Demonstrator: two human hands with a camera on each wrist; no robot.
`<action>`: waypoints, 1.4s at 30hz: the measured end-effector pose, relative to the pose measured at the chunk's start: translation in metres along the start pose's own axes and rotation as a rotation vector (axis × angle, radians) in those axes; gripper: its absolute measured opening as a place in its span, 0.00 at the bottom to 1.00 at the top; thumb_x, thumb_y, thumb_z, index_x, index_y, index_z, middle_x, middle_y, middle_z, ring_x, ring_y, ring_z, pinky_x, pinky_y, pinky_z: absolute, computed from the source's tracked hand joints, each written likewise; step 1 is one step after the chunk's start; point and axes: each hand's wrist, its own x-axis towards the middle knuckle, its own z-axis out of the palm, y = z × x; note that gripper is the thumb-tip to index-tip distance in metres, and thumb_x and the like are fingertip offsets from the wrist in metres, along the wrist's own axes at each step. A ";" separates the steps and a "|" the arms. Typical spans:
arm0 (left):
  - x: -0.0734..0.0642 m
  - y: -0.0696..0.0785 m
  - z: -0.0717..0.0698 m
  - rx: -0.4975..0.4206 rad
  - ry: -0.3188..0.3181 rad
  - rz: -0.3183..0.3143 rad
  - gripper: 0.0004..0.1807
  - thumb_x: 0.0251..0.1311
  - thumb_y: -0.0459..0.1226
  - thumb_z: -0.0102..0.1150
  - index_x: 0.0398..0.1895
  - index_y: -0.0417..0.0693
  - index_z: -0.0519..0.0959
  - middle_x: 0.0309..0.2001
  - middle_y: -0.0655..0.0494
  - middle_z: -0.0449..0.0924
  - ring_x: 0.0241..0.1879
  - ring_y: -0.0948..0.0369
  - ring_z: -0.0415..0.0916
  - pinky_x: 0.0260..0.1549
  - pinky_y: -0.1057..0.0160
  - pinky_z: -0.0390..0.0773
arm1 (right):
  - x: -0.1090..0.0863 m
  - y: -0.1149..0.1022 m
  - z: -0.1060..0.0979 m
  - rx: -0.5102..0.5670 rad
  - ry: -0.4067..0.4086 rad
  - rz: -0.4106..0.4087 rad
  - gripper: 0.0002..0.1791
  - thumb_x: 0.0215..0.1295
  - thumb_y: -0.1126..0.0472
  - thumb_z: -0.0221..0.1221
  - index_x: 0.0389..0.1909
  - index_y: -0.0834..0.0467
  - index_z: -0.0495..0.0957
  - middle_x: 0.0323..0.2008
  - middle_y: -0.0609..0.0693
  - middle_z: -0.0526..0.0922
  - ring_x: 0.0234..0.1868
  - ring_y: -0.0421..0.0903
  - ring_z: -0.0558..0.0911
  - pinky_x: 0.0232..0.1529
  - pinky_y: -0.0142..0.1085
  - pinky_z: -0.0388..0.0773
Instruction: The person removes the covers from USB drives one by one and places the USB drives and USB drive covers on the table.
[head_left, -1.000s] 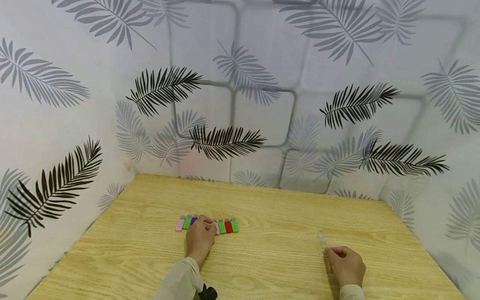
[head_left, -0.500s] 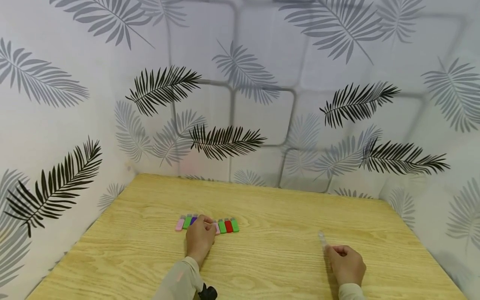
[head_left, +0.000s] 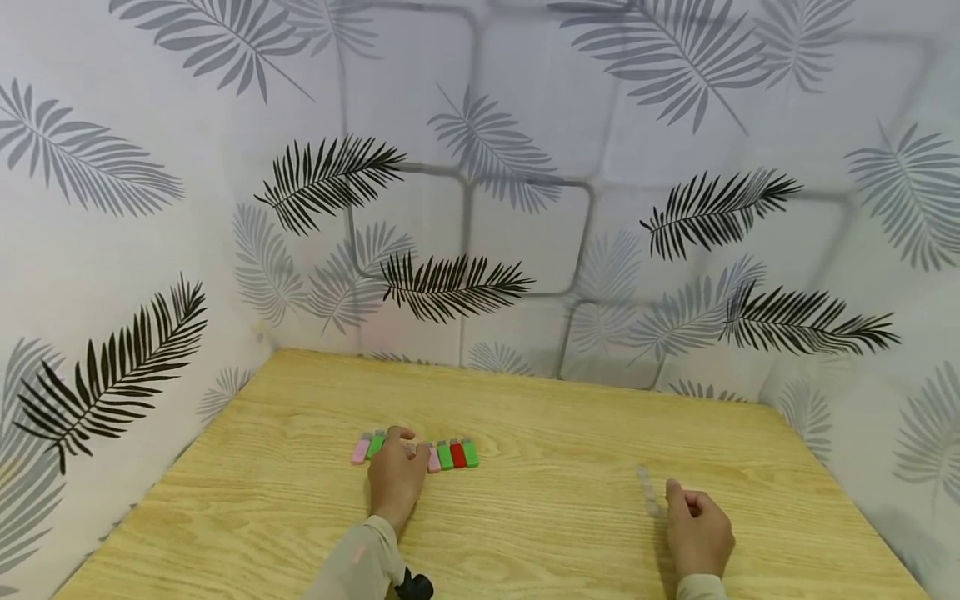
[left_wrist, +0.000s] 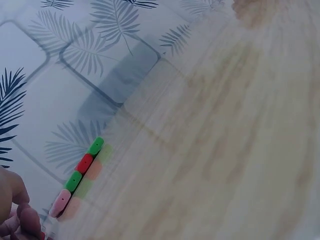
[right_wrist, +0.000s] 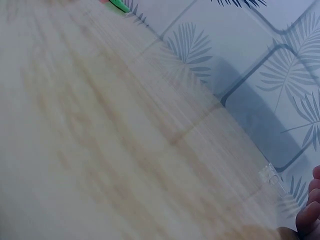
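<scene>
A row of small coloured USB sticks (head_left: 446, 456) lies on the table at left centre, pale connectors pointing away. Over its middle is my left hand (head_left: 396, 479), thumb and forefinger spread apart with a pale connector showing between them; it hides several sticks. In the left wrist view, the left fingers (left_wrist: 29, 222) are at the near end of the row, beside a pink stick (left_wrist: 60, 203). At right, a narrow clear plastic strip (head_left: 648, 492) lies on the table. My right hand (head_left: 699, 529) is just right of it, thumb and forefinger apart, holding nothing.
The wood-grain table (head_left: 540, 500) meets a patterned wall covering (head_left: 510, 250) at the back and sides. A black device (head_left: 415, 585) is strapped at the left wrist. Wood surface lies between the two hands.
My right hand has let go of the clear strip and shifted slightly right. My left thumb and forefinger have spread apart, and the hand has moved slightly left, covering the purple stick.
</scene>
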 end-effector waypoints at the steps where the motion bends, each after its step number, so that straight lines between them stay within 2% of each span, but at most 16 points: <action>1: 0.000 0.000 -0.001 0.005 -0.003 -0.006 0.14 0.59 0.35 0.60 0.47 0.39 0.75 0.22 0.54 0.75 0.20 0.59 0.69 0.22 0.61 0.69 | 0.000 0.000 0.000 -0.001 0.000 -0.003 0.23 0.66 0.46 0.57 0.24 0.62 0.81 0.19 0.44 0.77 0.25 0.42 0.72 0.27 0.33 0.67; 3: -0.001 0.001 -0.003 0.020 -0.019 -0.023 0.18 0.59 0.35 0.60 0.52 0.38 0.73 0.21 0.53 0.74 0.20 0.58 0.68 0.21 0.61 0.68 | -0.001 0.000 0.001 -0.005 0.000 -0.010 0.23 0.65 0.46 0.57 0.24 0.62 0.81 0.18 0.44 0.77 0.24 0.43 0.72 0.27 0.34 0.66; 6: -0.001 0.002 -0.006 0.052 -0.031 -0.033 0.20 0.58 0.34 0.59 0.53 0.36 0.72 0.19 0.54 0.73 0.20 0.58 0.67 0.20 0.61 0.67 | -0.001 -0.001 0.002 -0.007 -0.005 -0.017 0.22 0.65 0.47 0.58 0.24 0.62 0.81 0.18 0.45 0.77 0.24 0.43 0.71 0.27 0.34 0.66; 10: -0.001 0.001 -0.012 0.094 -0.036 -0.023 0.16 0.55 0.33 0.58 0.47 0.35 0.73 0.19 0.54 0.75 0.20 0.57 0.68 0.20 0.60 0.67 | -0.001 -0.001 0.004 -0.005 -0.015 -0.019 0.21 0.66 0.48 0.58 0.25 0.62 0.82 0.19 0.45 0.77 0.25 0.43 0.72 0.27 0.35 0.66; 16: 0.000 0.001 -0.021 0.159 -0.088 -0.020 0.08 0.54 0.32 0.58 0.36 0.37 0.73 0.25 0.50 0.77 0.25 0.54 0.72 0.27 0.55 0.72 | 0.000 -0.003 0.005 0.002 -0.019 -0.030 0.20 0.66 0.49 0.58 0.24 0.62 0.82 0.18 0.44 0.77 0.24 0.43 0.71 0.27 0.34 0.66; 19: 0.000 0.002 -0.024 0.182 -0.130 -0.031 0.05 0.54 0.32 0.59 0.31 0.38 0.75 0.27 0.49 0.78 0.28 0.53 0.74 0.29 0.54 0.73 | 0.001 -0.003 0.004 0.003 -0.014 -0.030 0.21 0.65 0.49 0.58 0.24 0.62 0.81 0.18 0.44 0.77 0.24 0.43 0.71 0.26 0.34 0.65; 21: 0.001 0.002 -0.025 0.187 -0.159 -0.021 0.04 0.53 0.31 0.59 0.28 0.38 0.76 0.26 0.50 0.78 0.27 0.54 0.73 0.28 0.56 0.73 | 0.002 -0.003 0.003 0.006 -0.018 -0.023 0.21 0.65 0.48 0.58 0.24 0.62 0.81 0.17 0.43 0.77 0.24 0.43 0.71 0.26 0.34 0.65; 23: 0.000 0.003 -0.026 0.206 -0.201 0.004 0.09 0.52 0.30 0.58 0.17 0.42 0.73 0.17 0.56 0.72 0.19 0.59 0.67 0.19 0.62 0.68 | 0.001 -0.003 0.002 0.007 -0.021 -0.013 0.21 0.66 0.48 0.58 0.25 0.62 0.82 0.18 0.43 0.78 0.24 0.42 0.71 0.26 0.33 0.65; 25: 0.000 0.005 -0.029 0.231 -0.252 0.017 0.16 0.51 0.29 0.56 0.09 0.47 0.66 0.11 0.60 0.62 0.14 0.63 0.58 0.13 0.66 0.59 | 0.001 -0.002 0.002 0.010 -0.026 -0.002 0.21 0.66 0.47 0.57 0.26 0.62 0.82 0.19 0.43 0.79 0.25 0.42 0.72 0.27 0.32 0.65; 28: 0.000 0.009 -0.034 0.313 -0.335 0.018 0.23 0.51 0.30 0.56 0.06 0.52 0.58 0.10 0.63 0.51 0.13 0.65 0.49 0.12 0.69 0.51 | 0.000 -0.001 0.001 0.013 -0.030 0.021 0.22 0.66 0.46 0.57 0.26 0.61 0.83 0.21 0.44 0.80 0.27 0.43 0.73 0.28 0.32 0.66; 32: 0.001 0.010 -0.041 0.391 -0.400 -0.021 0.22 0.53 0.37 0.61 0.07 0.51 0.64 0.10 0.61 0.57 0.13 0.64 0.55 0.12 0.68 0.55 | 0.000 0.001 0.001 0.017 -0.040 0.042 0.23 0.66 0.45 0.56 0.27 0.62 0.83 0.21 0.44 0.80 0.27 0.44 0.73 0.28 0.33 0.66; 34: 0.002 0.008 -0.043 0.389 -0.416 -0.029 0.22 0.52 0.39 0.62 0.06 0.52 0.64 0.09 0.62 0.57 0.12 0.65 0.55 0.11 0.68 0.54 | -0.001 0.001 0.001 0.027 -0.039 0.044 0.24 0.66 0.44 0.56 0.27 0.62 0.83 0.20 0.43 0.79 0.26 0.43 0.72 0.27 0.33 0.66; 37: 0.005 0.003 -0.045 0.353 -0.412 -0.013 0.23 0.51 0.38 0.60 0.04 0.53 0.63 0.08 0.63 0.56 0.11 0.65 0.52 0.11 0.69 0.52 | -0.001 0.000 0.002 0.143 0.014 0.057 0.26 0.66 0.44 0.56 0.25 0.64 0.82 0.17 0.41 0.77 0.22 0.40 0.71 0.24 0.30 0.66; 40: 0.010 0.000 -0.046 0.261 -0.365 0.026 0.23 0.55 0.38 0.58 0.06 0.53 0.61 0.09 0.63 0.55 0.12 0.64 0.50 0.13 0.68 0.51 | -0.002 -0.002 0.006 0.380 0.096 0.048 0.28 0.67 0.47 0.58 0.21 0.70 0.78 0.13 0.42 0.75 0.15 0.36 0.70 0.18 0.26 0.65; 42: 0.014 0.000 -0.046 0.169 -0.338 0.050 0.22 0.60 0.39 0.57 0.10 0.51 0.64 0.10 0.61 0.59 0.12 0.63 0.53 0.13 0.67 0.54 | -0.005 -0.007 0.011 0.544 0.135 0.028 0.29 0.66 0.49 0.60 0.17 0.71 0.75 0.10 0.43 0.74 0.11 0.34 0.68 0.13 0.25 0.64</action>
